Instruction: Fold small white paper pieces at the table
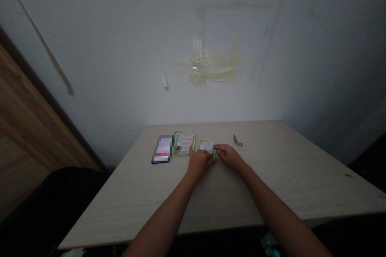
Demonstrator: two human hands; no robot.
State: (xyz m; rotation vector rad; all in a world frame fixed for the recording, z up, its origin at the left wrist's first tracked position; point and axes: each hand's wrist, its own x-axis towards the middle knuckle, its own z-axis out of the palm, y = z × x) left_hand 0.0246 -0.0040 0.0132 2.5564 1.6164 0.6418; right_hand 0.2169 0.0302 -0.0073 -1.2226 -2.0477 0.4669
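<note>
A small printed packet (206, 146), white with green at its right end, lies on the table between my hands. My left hand (199, 163) rests at its lower left, fingers bent onto its near edge; one finger reaches out toward a larger green-and-white printed packet (184, 141). My right hand (228, 155) grips the small packet's right end, its fingers closed over the green part. My hands partly cover the small packet, so its full outline is hidden. The larger packet lies flat just left of it.
A phone (163, 148) with a blurred-out lit screen lies at the left, beside the larger packet. Behind my right hand is a small crumpled wrapper (237, 140). The pale wooden table (289, 168) meets a wall (120, 48) with peeling tape (208, 68). Something dark stands at the left.
</note>
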